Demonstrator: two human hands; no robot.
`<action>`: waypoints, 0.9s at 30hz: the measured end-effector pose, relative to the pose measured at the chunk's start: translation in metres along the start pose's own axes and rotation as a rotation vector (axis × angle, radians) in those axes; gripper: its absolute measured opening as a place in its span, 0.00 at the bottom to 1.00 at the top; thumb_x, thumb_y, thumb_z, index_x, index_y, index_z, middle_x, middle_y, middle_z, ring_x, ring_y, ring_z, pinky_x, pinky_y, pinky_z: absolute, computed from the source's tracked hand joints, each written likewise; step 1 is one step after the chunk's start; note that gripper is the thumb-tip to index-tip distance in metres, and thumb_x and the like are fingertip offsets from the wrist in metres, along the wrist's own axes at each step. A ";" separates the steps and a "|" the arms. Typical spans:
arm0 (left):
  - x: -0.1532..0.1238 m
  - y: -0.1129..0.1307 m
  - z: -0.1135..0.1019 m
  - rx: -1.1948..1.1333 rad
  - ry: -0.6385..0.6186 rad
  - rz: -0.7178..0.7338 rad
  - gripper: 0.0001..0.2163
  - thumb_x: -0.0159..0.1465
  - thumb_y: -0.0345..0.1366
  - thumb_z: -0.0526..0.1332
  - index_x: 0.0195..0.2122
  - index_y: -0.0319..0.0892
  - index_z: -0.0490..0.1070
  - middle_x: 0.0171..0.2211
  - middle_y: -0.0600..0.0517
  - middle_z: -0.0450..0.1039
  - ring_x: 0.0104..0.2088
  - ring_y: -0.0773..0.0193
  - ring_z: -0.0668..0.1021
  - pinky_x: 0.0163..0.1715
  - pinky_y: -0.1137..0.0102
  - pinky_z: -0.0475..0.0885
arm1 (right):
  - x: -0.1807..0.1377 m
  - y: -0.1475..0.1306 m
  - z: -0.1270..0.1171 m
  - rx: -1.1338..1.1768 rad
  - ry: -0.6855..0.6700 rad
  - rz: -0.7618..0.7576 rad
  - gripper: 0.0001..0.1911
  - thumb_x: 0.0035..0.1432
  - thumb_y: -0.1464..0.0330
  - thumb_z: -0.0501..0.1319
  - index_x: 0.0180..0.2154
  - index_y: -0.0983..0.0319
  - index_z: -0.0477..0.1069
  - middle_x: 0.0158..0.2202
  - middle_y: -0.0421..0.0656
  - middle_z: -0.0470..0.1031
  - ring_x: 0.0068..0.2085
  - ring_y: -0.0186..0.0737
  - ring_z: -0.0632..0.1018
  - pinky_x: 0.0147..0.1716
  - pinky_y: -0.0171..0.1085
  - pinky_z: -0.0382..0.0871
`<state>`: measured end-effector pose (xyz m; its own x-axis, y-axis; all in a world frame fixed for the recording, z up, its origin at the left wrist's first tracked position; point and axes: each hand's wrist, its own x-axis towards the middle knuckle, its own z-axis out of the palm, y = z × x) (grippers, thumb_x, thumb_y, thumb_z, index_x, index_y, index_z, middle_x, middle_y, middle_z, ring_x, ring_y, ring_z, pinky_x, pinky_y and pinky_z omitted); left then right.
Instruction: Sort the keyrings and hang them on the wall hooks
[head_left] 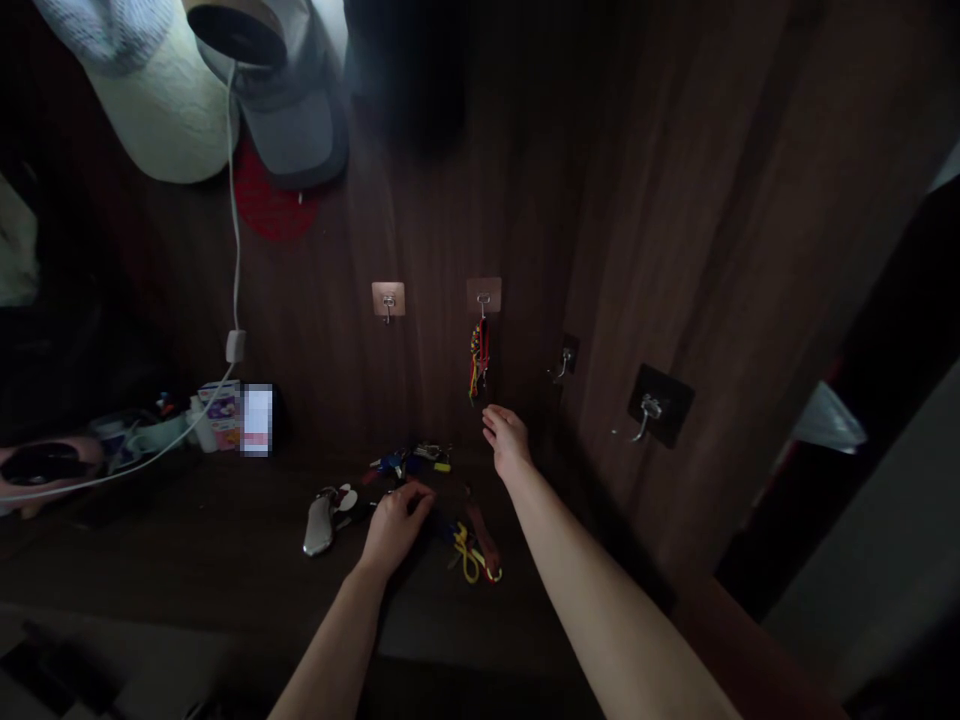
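Just below a braided red, yellow and green cord [479, 360], my right hand [507, 440] is raised with its fingers stretched out and nothing visible in them. The cord hangs from a metal hook [484, 297] on the back panel. My left hand [396, 522] rests low over the dark shelf, fingers bent and thumb apart, with no held thing showing. Left of it lies a silver key holder [319, 524] with keys. Behind it is a bunch of keys with blue parts [396, 461] and a yellow tag [442, 467]. To its right lie a yellow cord loop [468, 556] and a brown strap [482, 530].
Another hook [388, 299] is on the back panel; two more, a small hook [566, 358] and a larger hook [651, 407], are on the right wall. Caps [292, 125] hang upper left. A white cable [235, 250] drops past small boxes [223, 415] and a lit screen [257, 420].
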<state>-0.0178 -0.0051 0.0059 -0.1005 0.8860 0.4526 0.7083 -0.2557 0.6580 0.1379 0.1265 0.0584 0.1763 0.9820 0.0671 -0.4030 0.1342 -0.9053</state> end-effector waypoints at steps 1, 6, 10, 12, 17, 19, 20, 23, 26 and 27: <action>0.000 0.000 0.000 0.002 -0.005 -0.002 0.10 0.59 0.39 0.53 0.31 0.46 0.73 0.32 0.54 0.77 0.35 0.63 0.77 0.36 0.73 0.66 | -0.003 0.004 -0.003 0.002 0.000 0.014 0.13 0.37 0.64 0.62 0.30 0.58 0.68 0.38 0.42 0.75 0.41 0.37 0.74 0.34 0.34 0.65; 0.000 -0.001 0.000 0.009 -0.018 0.005 0.10 0.60 0.40 0.53 0.31 0.46 0.73 0.32 0.54 0.77 0.34 0.63 0.77 0.36 0.73 0.66 | -0.016 0.017 -0.020 -0.004 0.003 0.079 0.10 0.38 0.66 0.60 0.29 0.58 0.67 0.35 0.42 0.75 0.38 0.36 0.75 0.32 0.33 0.65; 0.001 -0.002 0.001 -0.001 -0.009 0.000 0.10 0.60 0.40 0.52 0.31 0.45 0.73 0.33 0.54 0.76 0.35 0.63 0.76 0.36 0.72 0.66 | -0.028 0.021 -0.032 -0.032 -0.023 0.126 0.09 0.37 0.69 0.59 0.28 0.59 0.68 0.30 0.40 0.75 0.33 0.34 0.75 0.30 0.31 0.65; 0.001 -0.002 0.001 -0.011 -0.012 -0.003 0.10 0.60 0.40 0.52 0.31 0.45 0.72 0.33 0.54 0.76 0.35 0.63 0.76 0.37 0.72 0.66 | -0.034 0.023 -0.037 -0.055 -0.052 0.149 0.09 0.36 0.70 0.60 0.27 0.59 0.69 0.27 0.39 0.75 0.31 0.33 0.75 0.29 0.31 0.64; 0.000 -0.003 0.001 -0.023 -0.002 -0.018 0.10 0.60 0.41 0.52 0.33 0.46 0.72 0.34 0.55 0.76 0.36 0.64 0.76 0.38 0.72 0.66 | -0.050 0.031 -0.046 -0.132 -0.130 0.133 0.07 0.37 0.70 0.60 0.25 0.61 0.70 0.25 0.39 0.75 0.30 0.33 0.74 0.29 0.31 0.64; 0.000 -0.004 0.001 -0.028 0.008 -0.020 0.10 0.60 0.40 0.52 0.33 0.46 0.72 0.35 0.56 0.76 0.37 0.64 0.76 0.38 0.73 0.66 | -0.053 0.033 -0.049 -0.179 -0.161 0.093 0.06 0.38 0.69 0.60 0.26 0.61 0.70 0.25 0.39 0.75 0.30 0.34 0.75 0.29 0.32 0.65; 0.000 -0.004 0.002 -0.030 0.012 -0.019 0.10 0.60 0.40 0.52 0.33 0.46 0.72 0.35 0.56 0.76 0.37 0.64 0.76 0.38 0.73 0.66 | -0.054 0.033 -0.050 -0.219 -0.181 0.069 0.06 0.39 0.68 0.59 0.26 0.61 0.70 0.26 0.39 0.75 0.30 0.34 0.74 0.28 0.32 0.65; 0.000 -0.005 0.002 -0.032 0.027 -0.016 0.09 0.60 0.39 0.53 0.33 0.45 0.72 0.35 0.55 0.76 0.37 0.64 0.76 0.38 0.73 0.66 | -0.053 0.032 -0.054 -0.413 -0.271 -0.027 0.06 0.42 0.67 0.59 0.27 0.61 0.70 0.23 0.38 0.73 0.26 0.34 0.73 0.25 0.32 0.62; -0.001 -0.005 0.002 -0.023 0.047 -0.022 0.09 0.59 0.39 0.53 0.33 0.45 0.71 0.36 0.54 0.76 0.39 0.63 0.76 0.39 0.73 0.66 | -0.051 0.031 -0.058 -0.647 -0.426 -0.126 0.05 0.44 0.66 0.60 0.26 0.61 0.69 0.17 0.35 0.68 0.21 0.32 0.69 0.22 0.31 0.58; -0.001 -0.005 0.001 -0.017 0.051 -0.027 0.09 0.59 0.38 0.53 0.33 0.45 0.71 0.36 0.54 0.76 0.39 0.63 0.76 0.39 0.72 0.67 | -0.051 0.031 -0.060 -0.720 -0.484 -0.137 0.07 0.44 0.64 0.61 0.25 0.61 0.69 0.15 0.35 0.66 0.20 0.32 0.68 0.21 0.31 0.57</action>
<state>-0.0201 -0.0039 0.0017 -0.1549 0.8720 0.4643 0.6931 -0.2390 0.6801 0.1704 0.0729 0.0018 -0.2843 0.9337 0.2177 0.2871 0.2996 -0.9099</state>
